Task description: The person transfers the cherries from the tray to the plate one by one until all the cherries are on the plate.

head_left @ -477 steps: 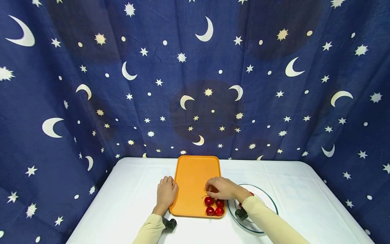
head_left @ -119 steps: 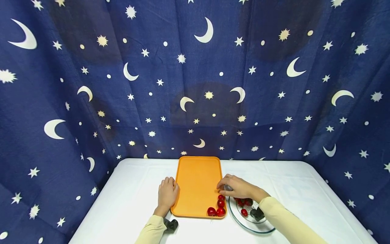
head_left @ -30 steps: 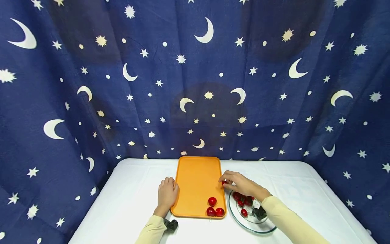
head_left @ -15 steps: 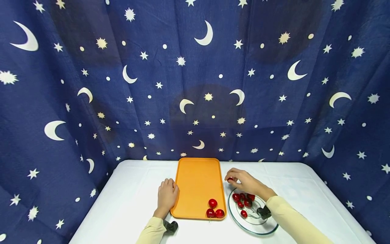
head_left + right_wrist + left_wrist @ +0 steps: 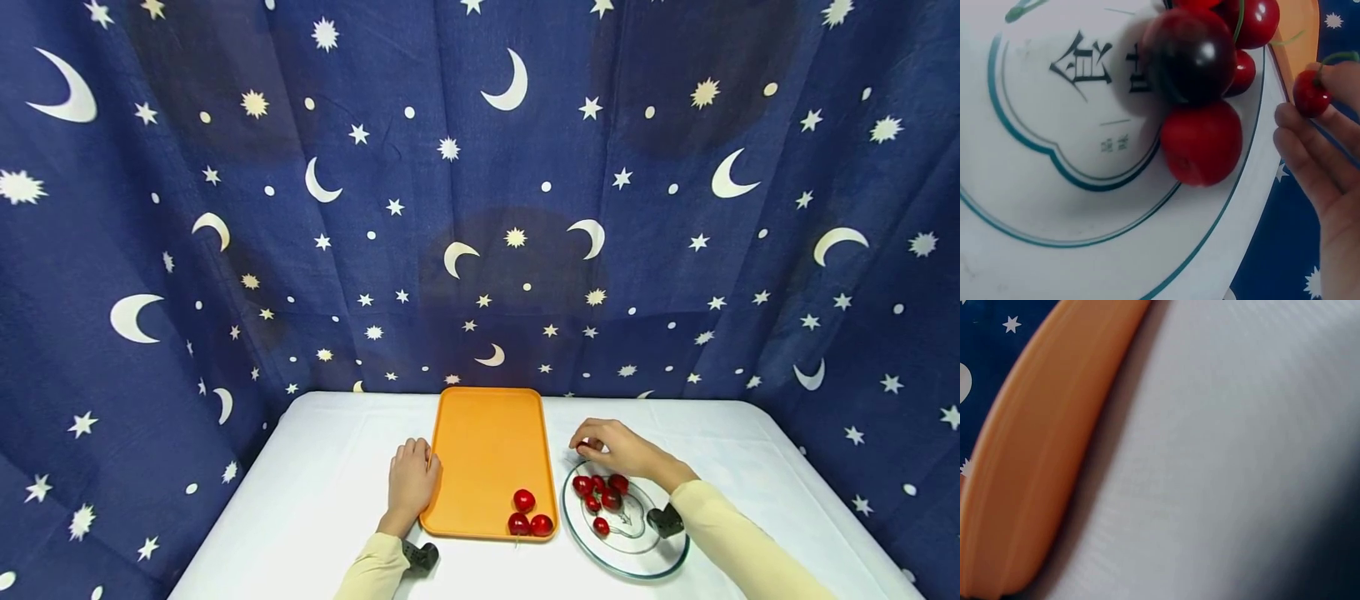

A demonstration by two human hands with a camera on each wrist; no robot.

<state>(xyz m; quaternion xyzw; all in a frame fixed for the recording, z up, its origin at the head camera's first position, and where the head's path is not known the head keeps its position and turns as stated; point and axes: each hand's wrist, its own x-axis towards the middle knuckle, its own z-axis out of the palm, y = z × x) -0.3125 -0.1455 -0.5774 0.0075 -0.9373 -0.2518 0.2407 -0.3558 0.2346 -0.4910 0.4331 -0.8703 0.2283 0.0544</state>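
In the head view my right hand (image 5: 618,450) is above the far edge of a round white plate (image 5: 637,560). Its thumb and fingers pinch a small red cherry (image 5: 1311,94) with a green stem, mostly covered by the fingers from above. Several dark red cherries (image 5: 611,499) lie together on the plate's left part. Three more cherries (image 5: 518,523) sit in the near right corner of an orange tray (image 5: 487,450). Against that tray's left edge rests my left hand (image 5: 411,483), fingers relaxed and holding nothing; the left wrist view shows the tray's side (image 5: 1041,437) but no fingers.
A white cloth (image 5: 300,517) covers the table. The plate stands close to the tray's right side. Behind the table hangs a dark blue curtain (image 5: 375,250) with moons and stars. Each wrist wears a black camera (image 5: 665,521).
Over the last second my right hand has moved right, from the tray's right edge to the plate's far side, carrying the cherry. Four seconds ago the tray held one more cherry. The left hand stays put.
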